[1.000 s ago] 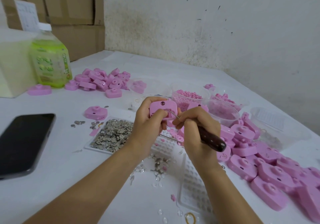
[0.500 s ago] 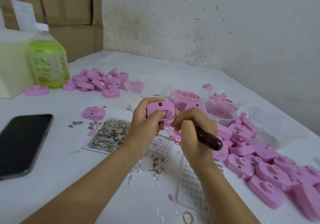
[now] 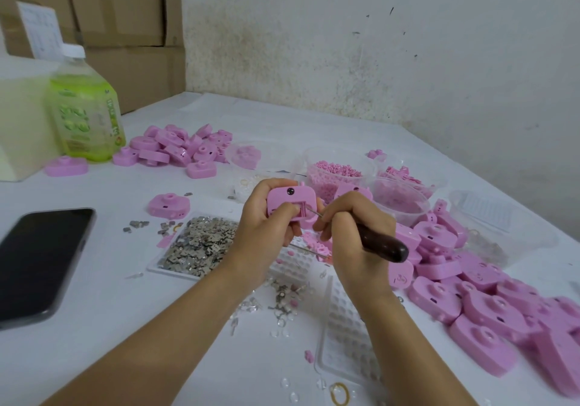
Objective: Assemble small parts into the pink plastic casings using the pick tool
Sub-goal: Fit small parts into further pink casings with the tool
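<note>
Right hand [image 3: 351, 231], pick tool [image 3: 384, 244] at casing [image 3: 290, 198]

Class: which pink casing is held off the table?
The casing held in the left hand, the pick tool in the right hand poking into it; no hand holds any other.

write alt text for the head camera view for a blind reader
A person's left hand holds a pink casing above a white table while the right hand grips a dark-handled pick tool, its metal tip at the casing's recess. More pink casings are heaped to the right, with a tray of small metal parts and a phone to the left.
</note>
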